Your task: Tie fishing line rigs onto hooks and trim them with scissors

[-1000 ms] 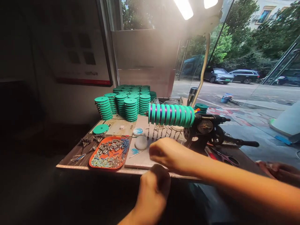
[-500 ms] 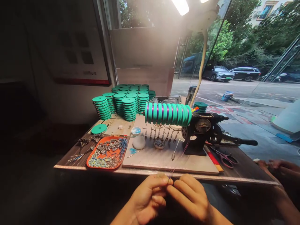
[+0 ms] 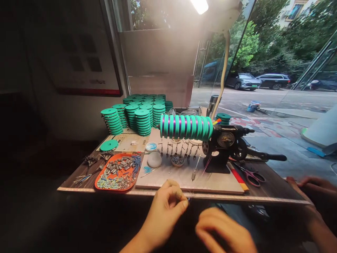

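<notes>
Thread, thin and barely visible, runs from the spool winder at frame centre down to the left hand, whose thumb and forefinger pinch its end at the desk edge, lower centre. Right hand sits just beside it, lower, fingers curled; whether it holds anything I cannot tell. Another person's hand rests at the right edge. An orange tray of beads lies lower left.

The line pinched in my left hand is thin, glossy thread. My bench is dark grained wood under a pale matt board. The green spools look like smooth plastic, the winder black metal, the tray shiny orange plastic.
</notes>
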Motion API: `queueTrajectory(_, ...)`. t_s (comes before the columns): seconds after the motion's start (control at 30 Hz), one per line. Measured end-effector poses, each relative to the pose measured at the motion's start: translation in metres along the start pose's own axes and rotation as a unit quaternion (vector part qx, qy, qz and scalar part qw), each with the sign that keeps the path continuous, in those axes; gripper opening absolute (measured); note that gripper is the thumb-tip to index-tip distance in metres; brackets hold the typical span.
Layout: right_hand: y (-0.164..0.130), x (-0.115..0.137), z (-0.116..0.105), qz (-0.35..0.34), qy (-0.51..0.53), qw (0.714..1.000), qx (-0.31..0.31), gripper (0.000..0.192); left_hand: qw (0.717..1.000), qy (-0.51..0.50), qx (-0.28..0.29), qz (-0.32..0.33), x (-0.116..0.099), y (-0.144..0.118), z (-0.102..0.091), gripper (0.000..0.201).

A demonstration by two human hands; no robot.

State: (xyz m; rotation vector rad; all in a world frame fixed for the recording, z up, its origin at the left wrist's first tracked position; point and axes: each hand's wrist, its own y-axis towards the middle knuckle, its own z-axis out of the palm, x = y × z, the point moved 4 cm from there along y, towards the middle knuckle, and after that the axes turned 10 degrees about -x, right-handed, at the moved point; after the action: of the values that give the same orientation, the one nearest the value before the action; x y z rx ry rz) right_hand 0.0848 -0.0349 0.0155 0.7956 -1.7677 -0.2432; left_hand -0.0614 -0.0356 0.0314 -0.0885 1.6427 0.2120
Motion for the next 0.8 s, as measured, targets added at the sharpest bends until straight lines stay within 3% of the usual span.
queueTrajectory(0.07,0.012,0.007,-0.017,-0.015,-0.057,0.995,-0.078,0.009,1.0,-0.013,0.011,-0.015,0.002,-0.001,0.001,0.017)
queueTrajectory(0.13,0.02,0.004,-0.022,0.026,-0.071,0.992,-0.102,0.01,0.999,-0.025,0.011,-0.028,0.005,-0.001,0.003,0.019)
queueTrajectory(0.27,0.024,-0.01,-0.006,0.128,-0.046,0.986,-0.092,0.015,0.999,-0.041,0.005,-0.025,0.007,-0.004,0.005,0.02)
queueTrajectory(0.4,0.017,-0.013,0.008,0.139,-0.023,0.983,-0.117,0.021,0.998,-0.047,-0.011,-0.027,0.009,-0.005,0.005,0.021)
queueTrajectory(0.5,0.009,-0.01,0.01,0.066,-0.015,0.986,-0.152,0.014,0.996,-0.066,-0.016,-0.055,0.013,-0.004,0.005,0.022)
queueTrajectory(0.57,0.004,-0.004,0.01,-0.032,-0.037,0.984,-0.173,0.009,0.996,-0.069,-0.018,-0.062,0.015,-0.004,0.005,0.021)
queueTrajectory(0.67,0.001,0.005,0.014,-0.16,-0.106,0.967,-0.166,0.016,0.997,-0.061,-0.038,-0.043,0.014,-0.005,0.005,0.018)
queueTrajectory(0.8,0.004,0.01,0.016,-0.213,-0.157,0.957,-0.121,0.016,0.996,-0.057,-0.056,-0.037,0.013,-0.006,0.004,0.016)
